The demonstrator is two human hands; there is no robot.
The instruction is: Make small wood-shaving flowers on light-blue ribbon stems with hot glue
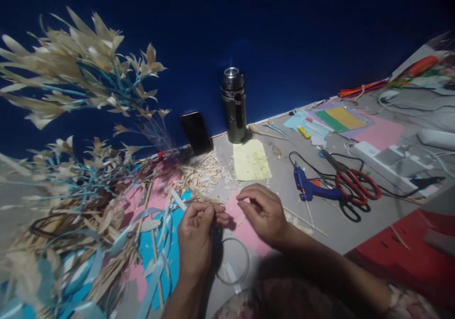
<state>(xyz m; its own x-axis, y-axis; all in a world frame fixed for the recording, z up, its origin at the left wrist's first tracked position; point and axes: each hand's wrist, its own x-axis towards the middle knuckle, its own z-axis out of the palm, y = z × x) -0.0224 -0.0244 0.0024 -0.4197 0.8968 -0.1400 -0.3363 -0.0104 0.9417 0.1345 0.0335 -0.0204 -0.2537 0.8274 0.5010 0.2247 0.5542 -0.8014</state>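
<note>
My left hand (199, 231) is closed in a pinch above the worktable, its thumb pressed against the fingers. Whatever it grips, if anything, is too small to make out. A short gap away, my right hand (265, 214) is bent with thumb and forefinger tips together, and I cannot see what is between them. Below the hands lie pink paper (254, 236) and a thin wire ring (246, 262). To the left, blue paper (151, 245) sits under pale ribbon (156, 274) and dried husk strips (112, 274).
Dried-husk flowers (88, 63) on blue stems stand at left. A phone (196, 133) and a thermos flask (234, 108) stand against the dark blue wall. Rightward lie a glue gun (309, 186), scissors (357, 186), a power strip (387, 167) with cables, and a red tray (408, 257).
</note>
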